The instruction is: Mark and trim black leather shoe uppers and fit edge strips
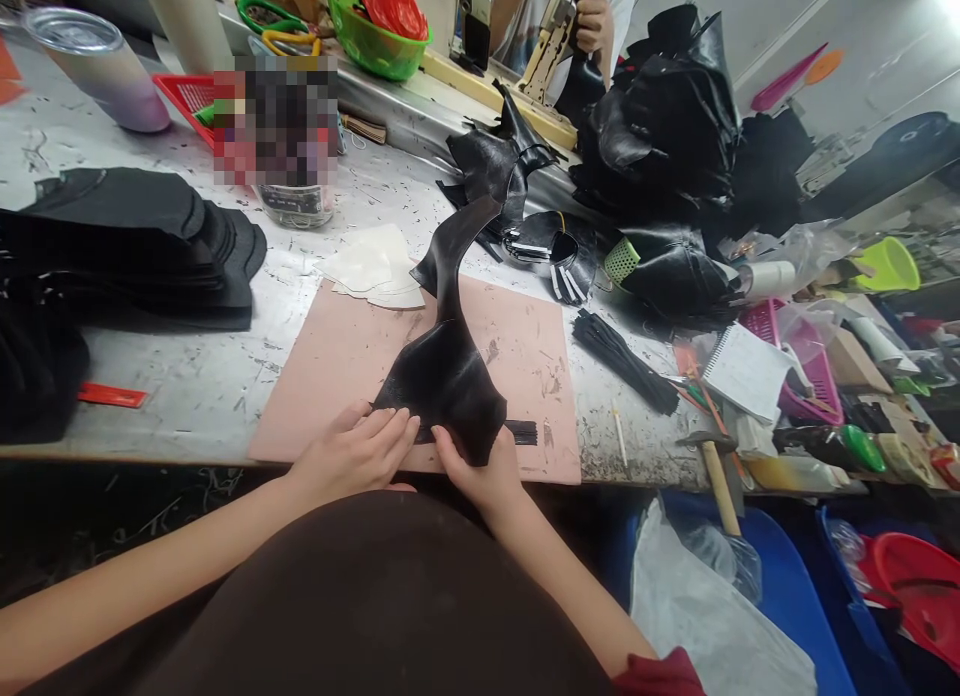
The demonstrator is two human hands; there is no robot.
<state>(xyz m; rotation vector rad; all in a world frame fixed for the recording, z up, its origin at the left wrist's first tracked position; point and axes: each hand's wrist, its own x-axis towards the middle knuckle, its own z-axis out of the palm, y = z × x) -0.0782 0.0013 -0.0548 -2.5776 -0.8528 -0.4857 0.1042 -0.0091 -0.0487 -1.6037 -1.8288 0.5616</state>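
A black leather shoe-upper piece (454, 361) lies on the pink board (307, 386), its curved narrow strip pointing away from me. My left hand (367, 444) has its fingers over the near left edge of the leather; its thumb is mostly hidden. At the near right corner, my right hand (487, 466) grips the same piece, thumb on top and the other fingers out of sight. A bundle of thin black strips (523, 433) sticks out from under the leather beside my right hand. Behind the left of the piece are white paper-like pieces (375, 266).
Stacked black pieces (142, 246) stand at left. Beyond the board lie black leather parts (502, 166) and a strip bundle (622, 361). A hammer (716, 476) overhangs the table edge at right, above a blue bin (780, 586). Another person's hand (594, 21) is at a machine.
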